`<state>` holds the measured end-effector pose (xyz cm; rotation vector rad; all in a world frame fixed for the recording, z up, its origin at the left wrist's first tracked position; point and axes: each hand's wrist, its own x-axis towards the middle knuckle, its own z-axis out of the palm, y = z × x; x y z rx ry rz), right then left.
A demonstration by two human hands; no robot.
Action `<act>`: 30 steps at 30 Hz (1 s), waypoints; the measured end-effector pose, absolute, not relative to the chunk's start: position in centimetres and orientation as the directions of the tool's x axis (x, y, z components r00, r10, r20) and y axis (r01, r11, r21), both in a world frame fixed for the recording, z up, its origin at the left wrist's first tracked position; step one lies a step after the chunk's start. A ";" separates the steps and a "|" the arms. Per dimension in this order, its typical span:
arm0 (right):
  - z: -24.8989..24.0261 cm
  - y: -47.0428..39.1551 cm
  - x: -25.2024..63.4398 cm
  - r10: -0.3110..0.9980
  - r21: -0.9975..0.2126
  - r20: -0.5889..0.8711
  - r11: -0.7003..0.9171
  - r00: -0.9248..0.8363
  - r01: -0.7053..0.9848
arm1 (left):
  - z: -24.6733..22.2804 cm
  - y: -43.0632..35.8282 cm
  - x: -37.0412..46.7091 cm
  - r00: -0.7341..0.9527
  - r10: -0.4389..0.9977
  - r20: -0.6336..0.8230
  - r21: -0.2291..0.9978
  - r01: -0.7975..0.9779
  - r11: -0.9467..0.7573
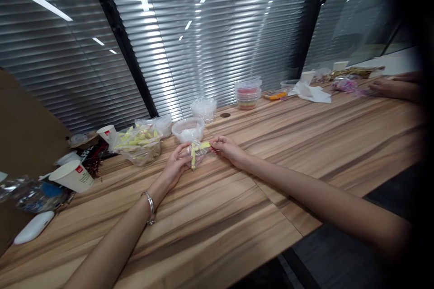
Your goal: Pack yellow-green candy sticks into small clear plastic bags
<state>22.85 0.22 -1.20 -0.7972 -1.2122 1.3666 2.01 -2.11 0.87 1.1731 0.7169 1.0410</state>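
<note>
My left hand (178,161), with a silver bangle on the wrist, pinches the left side of a small clear plastic bag (200,157) just above the wooden table. A yellow strip (194,153) lies against the bag, bent into an angle, one arm pointing down and the other to the right. The fingertips of my right hand (226,148) close on the right end of this strip. Right behind the hands stands a clear plastic bowl (188,130) with whitish contents. To the left, a clear bag in a tub holds several similar yellow pieces (139,140).
Stacked clear tubs (204,109) and tubs with coloured contents (248,95) stand by the blinds. Paper cups (73,175), a white case (34,228) and plastic wrappings crowd the left end. At right are white tissue (310,91) and another person's hand (389,86).
</note>
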 end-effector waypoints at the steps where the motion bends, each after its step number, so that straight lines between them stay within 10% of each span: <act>1: -1.3 0.2 22.9 0.968 -0.956 0.172 0.119 -0.184 -0.270 | 0.8 -2.1 2.0 0.380 0.923 0.064 0.963 -0.266 0.042; 14: -0.8 -0.5 22.9 0.978 -0.971 0.099 0.055 -0.183 -0.231 | 0.3 -2.1 2.0 0.373 0.924 0.082 0.972 -0.234 0.008; 30: -1.1 -0.2 22.3 0.867 -0.859 0.494 0.498 -0.068 0.119 | 0.6 -2.3 2.0 0.419 0.906 0.064 0.968 -0.248 0.046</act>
